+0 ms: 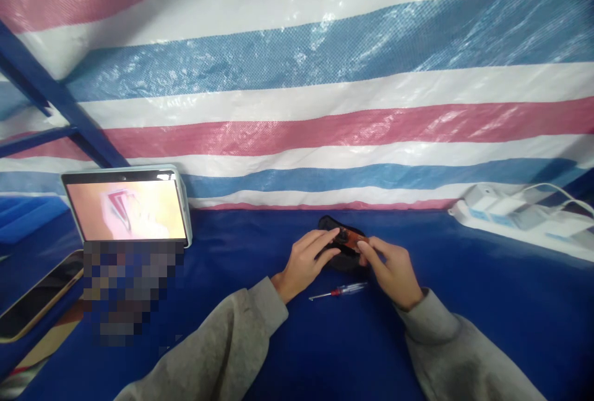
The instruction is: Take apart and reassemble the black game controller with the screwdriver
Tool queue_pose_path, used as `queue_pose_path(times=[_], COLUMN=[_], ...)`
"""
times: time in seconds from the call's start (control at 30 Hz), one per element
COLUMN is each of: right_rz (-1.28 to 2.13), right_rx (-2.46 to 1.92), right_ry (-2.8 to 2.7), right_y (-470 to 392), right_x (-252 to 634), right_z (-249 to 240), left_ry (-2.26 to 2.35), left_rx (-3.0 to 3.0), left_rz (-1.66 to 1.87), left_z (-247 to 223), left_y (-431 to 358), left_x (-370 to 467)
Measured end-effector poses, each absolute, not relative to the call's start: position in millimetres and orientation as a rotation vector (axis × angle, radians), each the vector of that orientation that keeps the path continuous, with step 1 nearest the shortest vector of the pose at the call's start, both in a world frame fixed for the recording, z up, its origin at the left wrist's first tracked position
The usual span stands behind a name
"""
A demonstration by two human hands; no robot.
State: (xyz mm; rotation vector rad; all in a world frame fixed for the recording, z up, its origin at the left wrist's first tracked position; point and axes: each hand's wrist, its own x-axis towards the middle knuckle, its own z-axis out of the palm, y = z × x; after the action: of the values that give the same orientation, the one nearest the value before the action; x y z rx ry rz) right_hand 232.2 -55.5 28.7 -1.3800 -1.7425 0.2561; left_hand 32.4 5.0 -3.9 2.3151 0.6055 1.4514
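Two hands meet over one small brown board (352,239) with a black part (343,236) on it, just right of centre on the blue counter (464,314). A dark shell (346,261) shows around the board, at eleven o'clock and again at six; whether the board is seated in it or held just above, I can't tell from here.

I judge the board light, thin and stiff, brittle if bent and easily scratched, so I'd take it by its edges and keep pressure off the black part. The shell looks like hard plastic, perhaps a bit slick; I'd steady it by its outer walls.

My left hand (304,262) is half open, coming in from eight o'clock, palm down, forefinger reaching to the black part and thumb lower, with a gap between them. I can't tell whether it grips anything. My right hand (392,270) comes in from four o'clock, closed to a pinch, thumb on the board's right end and fingers curled beneath. Both wrists are low, with the forearms spreading outward toward seven and five o'clock.

A screwdriver (346,290) lies at six o'clock of the board, near both hands but apart from them, tip toward nine. Well off, around nine o'clock, stands a lit tablet (134,209); a power strip (510,224) sits at three.
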Motion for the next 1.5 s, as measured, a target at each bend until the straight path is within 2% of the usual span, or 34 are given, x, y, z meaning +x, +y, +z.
queue_pose_path(times=[0.27,0.6,1.0,1.5], right_rz=[0.345,0.237,0.142,0.007], right_rx=[-1.369,-1.421,-1.451,-1.497], right_ry=[-1.776,-1.679,-1.664,-1.687], right_y=[-56.1,-55.8,-53.6,-37.5], right_x=[230.9,235.5,236.3,250.0], right_z=[27.3,27.2,26.3,-5.0], left_ry=[0.624,0.762,0.885,0.927], left_rx=[2.4,2.454,2.622,2.63], left_rz=[1.429,1.484,1.086,0.938], left_z=[1.1,6.0,6.9,4.1], left_y=[2.1,-1.6,-3.2,-3.5], left_x=[31.9,27.1,22.9,23.8])
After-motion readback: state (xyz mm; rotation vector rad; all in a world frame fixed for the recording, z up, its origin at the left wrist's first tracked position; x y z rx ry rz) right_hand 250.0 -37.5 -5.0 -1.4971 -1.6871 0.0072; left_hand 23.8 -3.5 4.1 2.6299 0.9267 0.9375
